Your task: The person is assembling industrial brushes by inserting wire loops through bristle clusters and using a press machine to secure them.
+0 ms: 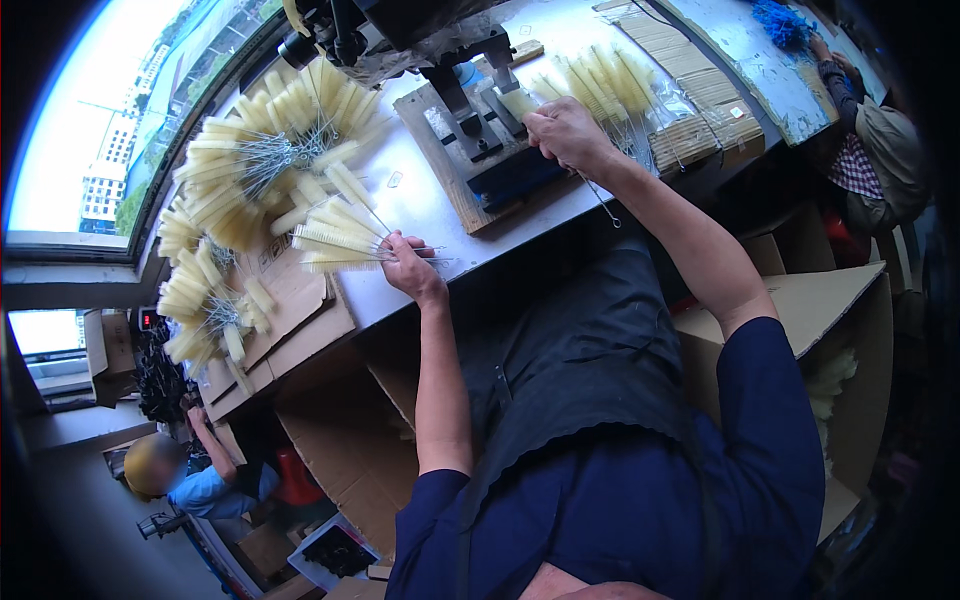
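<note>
My left hand (411, 268) is closed around the wire handles of a fanned bunch of bottle brushes (335, 238) with pale yellow bristles, held over the table's near edge. Pinched in my right hand (570, 135) is a single bottle brush (517, 103). Its bristle end points at the metal block of a dark bench press (470, 135), and its looped wire handle hangs out below my wrist. Whether the brush tip touches the press cannot be made out. My fingers partly hide this brush.
Large heaps of brushes (225, 180) lie at the left on cardboard (290, 315). Another row of brushes (600, 85) lies right of the press, beside cardboard strips (690, 70). Open cartons (780, 310) flank me. A co-worker in a yellow cap (150, 465) is at lower left; another person (875, 150) sits far right.
</note>
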{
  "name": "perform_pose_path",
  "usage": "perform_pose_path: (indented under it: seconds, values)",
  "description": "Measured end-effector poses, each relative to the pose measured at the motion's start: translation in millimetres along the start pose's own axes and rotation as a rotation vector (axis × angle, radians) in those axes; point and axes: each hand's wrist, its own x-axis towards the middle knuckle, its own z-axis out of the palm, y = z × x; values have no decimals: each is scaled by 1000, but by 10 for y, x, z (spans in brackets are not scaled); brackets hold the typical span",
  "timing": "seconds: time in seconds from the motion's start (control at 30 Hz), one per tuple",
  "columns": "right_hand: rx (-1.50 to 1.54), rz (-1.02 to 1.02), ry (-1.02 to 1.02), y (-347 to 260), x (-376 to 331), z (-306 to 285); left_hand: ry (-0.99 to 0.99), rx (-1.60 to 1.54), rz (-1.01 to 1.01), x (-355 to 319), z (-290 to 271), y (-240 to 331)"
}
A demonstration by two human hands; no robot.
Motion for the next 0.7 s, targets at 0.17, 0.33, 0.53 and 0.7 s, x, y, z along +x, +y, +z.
perform_pose_path:
  seconds: [0.17,0.33,0.53,0.7]
  values:
    - [157,15,-69,131,-12,-54,-1,30,-16,-4,10,22]
    - [185,8,-48,200,14,-8,-5,3,-21,20,-6,-17]
    - [210,-1,-40,153,-38,15,-2,13,-31,15,0,-9]
    - [289,12,-86,278,-44,-52,-17,7,-45,15,-5,-12]
